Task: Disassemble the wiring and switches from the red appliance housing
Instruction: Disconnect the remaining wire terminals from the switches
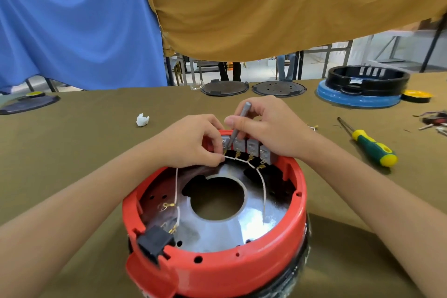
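Observation:
The round red appliance housing [242, 271] lies open side up on the table, with a shiny metal plate and a round hole inside. Several grey switches [251, 146] sit in a row at its far rim, with white wires [263, 186] running from their brass terminals. My right hand [268, 126] holds a thin grey metal tool [238, 127], whose tip rests at the leftmost switch. My left hand [193, 143] pinches the white wire at that switch's terminal. A black socket [154, 242] sits on the near left rim.
A green and yellow screwdriver [370, 145] lies to the right. Loose wires and parts [435, 121] are at the far right edge. Two dark round plates [225, 88], a black ring on a blue base [362, 87] and crumpled white paper [142, 120] lie further back.

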